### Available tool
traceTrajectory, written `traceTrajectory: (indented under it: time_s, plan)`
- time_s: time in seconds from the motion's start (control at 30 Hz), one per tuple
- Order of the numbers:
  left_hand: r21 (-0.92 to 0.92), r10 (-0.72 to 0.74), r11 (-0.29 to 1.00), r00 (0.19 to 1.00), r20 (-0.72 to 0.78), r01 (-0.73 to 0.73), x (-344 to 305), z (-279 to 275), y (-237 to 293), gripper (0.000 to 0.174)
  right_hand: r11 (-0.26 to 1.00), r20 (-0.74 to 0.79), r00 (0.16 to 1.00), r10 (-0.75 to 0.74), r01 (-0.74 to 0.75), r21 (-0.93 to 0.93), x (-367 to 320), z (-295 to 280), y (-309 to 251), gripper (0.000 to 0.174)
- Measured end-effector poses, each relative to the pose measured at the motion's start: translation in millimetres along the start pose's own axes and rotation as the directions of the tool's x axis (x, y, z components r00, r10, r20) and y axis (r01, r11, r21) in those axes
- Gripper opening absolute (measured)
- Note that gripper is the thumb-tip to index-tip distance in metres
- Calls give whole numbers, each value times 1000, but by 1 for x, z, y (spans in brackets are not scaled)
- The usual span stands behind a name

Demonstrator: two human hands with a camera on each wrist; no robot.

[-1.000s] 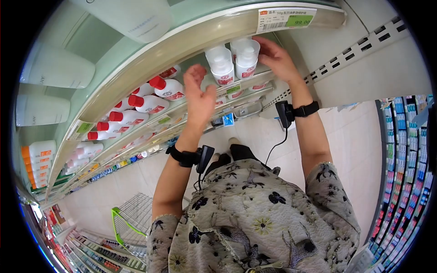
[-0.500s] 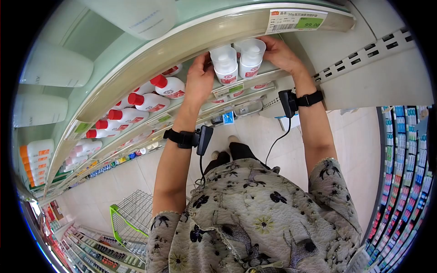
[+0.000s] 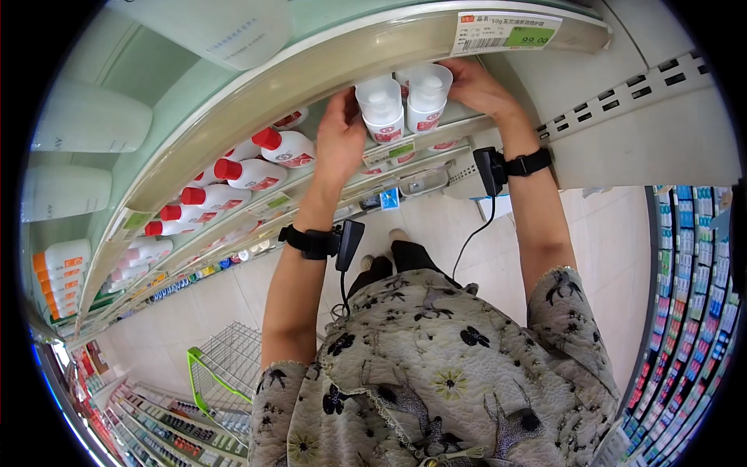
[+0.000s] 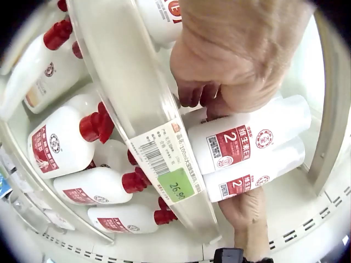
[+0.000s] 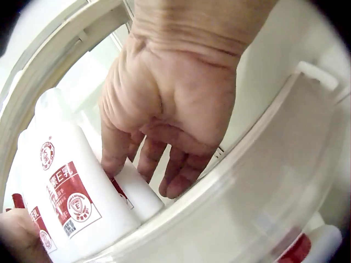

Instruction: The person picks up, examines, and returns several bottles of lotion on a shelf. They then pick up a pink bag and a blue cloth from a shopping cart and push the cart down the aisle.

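Note:
Two white lotion bottles (image 3: 383, 117) with clear caps and red labels stand side by side at the front of a shelf, with another partly hidden behind them. My left hand (image 3: 341, 146) is at the left side of the pair, its fingertips reaching behind the nearer bottle (image 4: 236, 145). At the other side is my right hand (image 3: 481, 93), fingers loosely bent. Seen from the right wrist, its thumb meets a rear bottle (image 5: 140, 192), beside the front bottle (image 5: 77, 192). Each hand flanks the bottles without wrapping round one.
White bottles with red caps (image 3: 257, 176) fill the shelf to the left. A shelf edge with a price tag (image 3: 510, 33) overhangs the hands. A slotted metal upright (image 3: 630, 89) stands at right. Behind, on the floor, is a shopping cart (image 3: 226, 366).
My left hand has moved from in front of the shelf in to the side of the left bottle. The right hand has stayed beside the right bottle.

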State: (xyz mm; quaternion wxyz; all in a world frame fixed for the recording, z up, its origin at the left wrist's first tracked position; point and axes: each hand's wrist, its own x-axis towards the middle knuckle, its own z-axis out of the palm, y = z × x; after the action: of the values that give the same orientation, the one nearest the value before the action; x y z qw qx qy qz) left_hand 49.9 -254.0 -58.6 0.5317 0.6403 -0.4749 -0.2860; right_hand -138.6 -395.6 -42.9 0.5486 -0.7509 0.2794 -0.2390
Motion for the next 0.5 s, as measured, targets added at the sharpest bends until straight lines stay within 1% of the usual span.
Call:
traceTrajectory:
  time_s: [0.07, 0.17, 0.2, 0.27, 0.4, 0.47, 0.5]
  plan:
    - [13, -44, 999, 999, 27, 44, 2, -2, 8, 41, 999, 36, 999, -11, 9, 41, 1, 0, -3, 47]
    - [-17, -15, 1000, 999, 40, 15, 9, -4, -1, 43, 996, 36, 999, -23, 20, 91, 1, 1, -6, 45]
    - [-16, -15, 1000, 999, 42, 15, 10, -5, -1, 43, 996, 35, 999, -22, 19, 92, 3, -1, -3, 45]
    - [-46, 4, 999, 998, 61, -1, 10, -6, -1, 44, 999, 140, 989, 50, -48, -14, 8, -7, 6, 53]
    - [-44, 15, 999, 999, 36, -13, 11, -4, -2, 37, 998, 188, 981, 49, -54, 20, 8, -10, 1, 55]
    - [-40, -35, 999, 999, 42, 36, 12, -5, -4, 44, 998, 214, 977, 18, -31, 57, 8, -10, 2, 54]
    - [-40, -35, 999, 999, 41, 36, 11, -5, -2, 44, 998, 215, 976, 18, -31, 57, 5, -10, -2, 54]
